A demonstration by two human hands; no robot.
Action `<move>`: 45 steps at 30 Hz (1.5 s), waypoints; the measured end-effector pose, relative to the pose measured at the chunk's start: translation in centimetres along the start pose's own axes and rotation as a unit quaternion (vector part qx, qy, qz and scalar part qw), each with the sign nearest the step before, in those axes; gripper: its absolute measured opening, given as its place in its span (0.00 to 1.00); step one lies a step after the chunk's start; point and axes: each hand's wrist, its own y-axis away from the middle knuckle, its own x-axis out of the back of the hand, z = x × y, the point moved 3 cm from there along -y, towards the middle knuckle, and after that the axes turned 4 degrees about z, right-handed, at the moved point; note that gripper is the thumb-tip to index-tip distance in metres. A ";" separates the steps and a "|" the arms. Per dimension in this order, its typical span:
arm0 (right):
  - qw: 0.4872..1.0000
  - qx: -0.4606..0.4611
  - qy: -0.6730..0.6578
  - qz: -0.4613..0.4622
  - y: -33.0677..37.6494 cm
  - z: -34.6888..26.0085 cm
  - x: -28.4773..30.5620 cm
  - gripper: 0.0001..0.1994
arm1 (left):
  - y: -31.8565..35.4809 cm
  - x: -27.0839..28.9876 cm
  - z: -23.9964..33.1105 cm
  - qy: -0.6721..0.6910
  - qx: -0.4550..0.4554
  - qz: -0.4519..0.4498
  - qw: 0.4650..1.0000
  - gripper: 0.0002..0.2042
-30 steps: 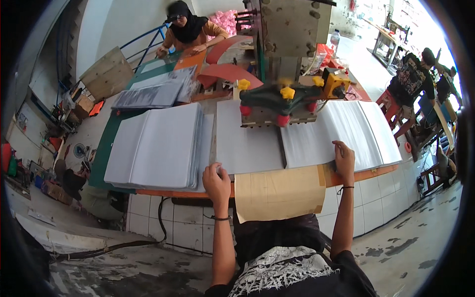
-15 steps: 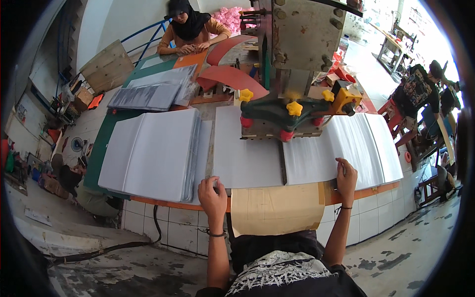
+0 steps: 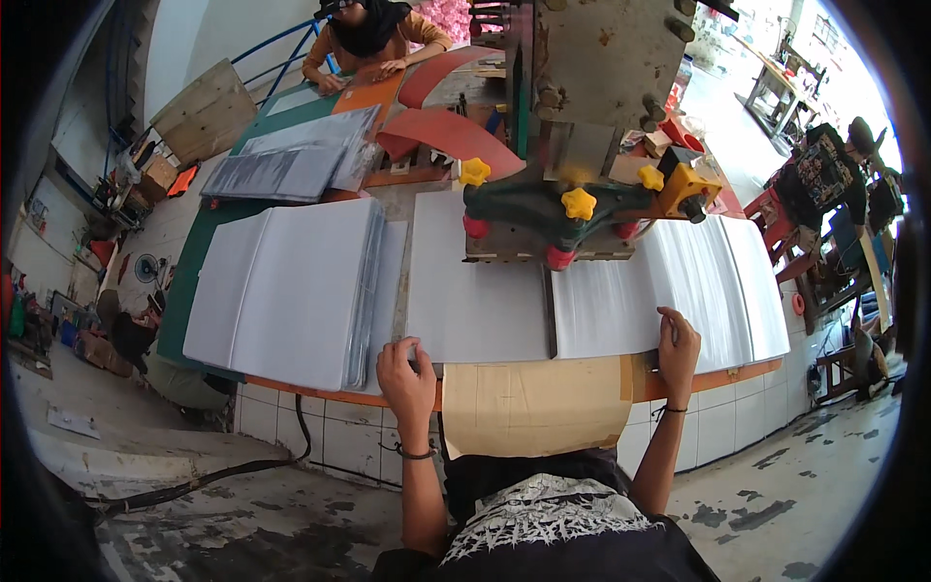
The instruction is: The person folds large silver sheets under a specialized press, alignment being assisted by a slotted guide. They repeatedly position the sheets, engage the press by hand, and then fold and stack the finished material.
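My left hand (image 3: pixel 406 380) is at the table's front edge, fingers loosely bent and thumb apart, beside the near left corner of a flat white sheet (image 3: pixel 470 310). My right hand (image 3: pixel 680 346) rests at the near edge of a spread of white sheets (image 3: pixel 606 310), its fingers loosely curled. I see nothing held in either hand. A narrow dark bar (image 3: pixel 551 315) divides the white sheets. Over their far part stands a press head (image 3: pixel 553 218) with yellow star knobs and red feet; it hides what lies beneath. A tan board (image 3: pixel 536 407) slopes off the table toward my lap.
A thick stack of white sheets (image 3: pixel 291 291) stands on the left, with plastic-wrapped grey packs (image 3: pixel 281 170) behind it. Curved red strips (image 3: pixel 451 136) lie beyond. Across the table sits a co-worker (image 3: pixel 373 39); another person (image 3: pixel 824 179) is at far right. A black cable (image 3: pixel 223 473) crosses the floor.
The view has shifted slightly, so the table sits a little higher and further left. My left hand has moved slightly left with its fingers less closed; my right hand stays put.
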 end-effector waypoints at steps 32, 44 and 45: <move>0.991 -0.024 -0.120 -0.044 0.7 -1.8 5.4 0.17 | 3.5 2.4 -0.5 0.306 0.096 0.034 0.946 0.10; 0.834 -0.346 -0.419 0.092 4.3 4.0 6.4 0.25 | 6.7 3.5 4.2 0.504 0.402 -0.306 0.700 0.31; 0.833 -0.331 -0.434 0.089 3.8 3.7 6.5 0.23 | 6.8 3.4 3.5 0.484 0.386 -0.374 0.691 0.30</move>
